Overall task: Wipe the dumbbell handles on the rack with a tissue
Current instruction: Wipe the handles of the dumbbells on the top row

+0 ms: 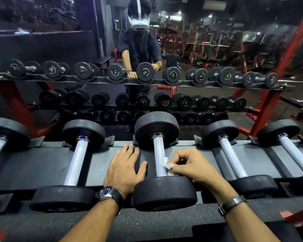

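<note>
A row of black dumbbells with silver knurled handles lies across the grey rack (42,159). The middle dumbbell (163,193) is right in front of me. My right hand (192,165) pinches a crumpled white tissue (167,164) against the right side of its handle (158,154), near the front weight. My left hand (124,166) rests flat and open on the rack just left of that handle, thumb pointing towards it. A watch is on my left wrist, a dark strap on my right.
Neighbouring dumbbells lie to the left (77,158) and right (231,156) of the middle one. Behind the rack a mirror (217,49) reflects the rack's lower shelves, red gym frames and a person with a headset. A red rack post (262,116) stands at the right.
</note>
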A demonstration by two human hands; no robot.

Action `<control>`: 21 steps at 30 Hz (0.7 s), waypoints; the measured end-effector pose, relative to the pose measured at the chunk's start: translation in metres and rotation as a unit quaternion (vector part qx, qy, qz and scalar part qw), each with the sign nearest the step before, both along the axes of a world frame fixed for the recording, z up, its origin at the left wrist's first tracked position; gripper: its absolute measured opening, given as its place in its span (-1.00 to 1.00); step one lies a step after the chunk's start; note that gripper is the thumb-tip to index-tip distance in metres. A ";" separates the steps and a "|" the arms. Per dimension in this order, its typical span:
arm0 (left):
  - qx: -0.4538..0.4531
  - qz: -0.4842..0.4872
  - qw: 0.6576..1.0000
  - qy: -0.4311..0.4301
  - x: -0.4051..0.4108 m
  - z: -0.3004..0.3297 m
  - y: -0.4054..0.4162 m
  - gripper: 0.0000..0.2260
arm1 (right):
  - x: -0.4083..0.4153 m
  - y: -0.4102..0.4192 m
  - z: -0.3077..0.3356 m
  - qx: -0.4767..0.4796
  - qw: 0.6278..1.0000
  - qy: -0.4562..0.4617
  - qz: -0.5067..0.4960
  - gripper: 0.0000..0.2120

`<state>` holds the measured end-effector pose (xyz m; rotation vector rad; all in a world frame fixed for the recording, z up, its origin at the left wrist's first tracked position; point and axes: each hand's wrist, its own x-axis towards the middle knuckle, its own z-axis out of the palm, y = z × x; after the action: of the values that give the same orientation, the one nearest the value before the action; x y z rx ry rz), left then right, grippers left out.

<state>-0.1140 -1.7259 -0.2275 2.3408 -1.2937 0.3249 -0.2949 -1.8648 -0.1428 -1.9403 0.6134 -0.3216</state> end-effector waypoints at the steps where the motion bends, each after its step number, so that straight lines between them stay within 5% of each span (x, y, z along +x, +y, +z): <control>1: 0.000 0.001 1.000 0.000 0.000 0.000 0.000 -0.43 | 0.000 -0.002 0.000 0.003 1.000 0.012 0.010 -0.86; 5: -0.002 0.003 1.000 0.007 -0.002 0.002 0.001 -0.43 | 0.000 -0.004 0.005 0.011 0.998 0.044 0.047 -0.88; 10: 0.000 0.003 1.000 0.007 -0.002 0.003 0.001 -0.41 | 0.024 -0.012 0.003 -0.004 0.987 -0.089 -0.135 -0.87; 17: 0.007 0.002 1.000 0.007 -0.002 0.004 0.001 -0.41 | 0.043 0.001 0.008 -0.113 0.979 -0.087 -0.143 -0.78; 21: 0.008 0.002 1.000 -0.002 -0.001 0.004 0.002 -0.42 | 0.036 -0.001 0.008 -0.095 0.987 -0.065 -0.113 -0.86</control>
<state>-0.1152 -1.7242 -0.2238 2.3580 -1.2979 0.3218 -0.2594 -1.8657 -0.1350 -2.0130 0.7407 -0.6653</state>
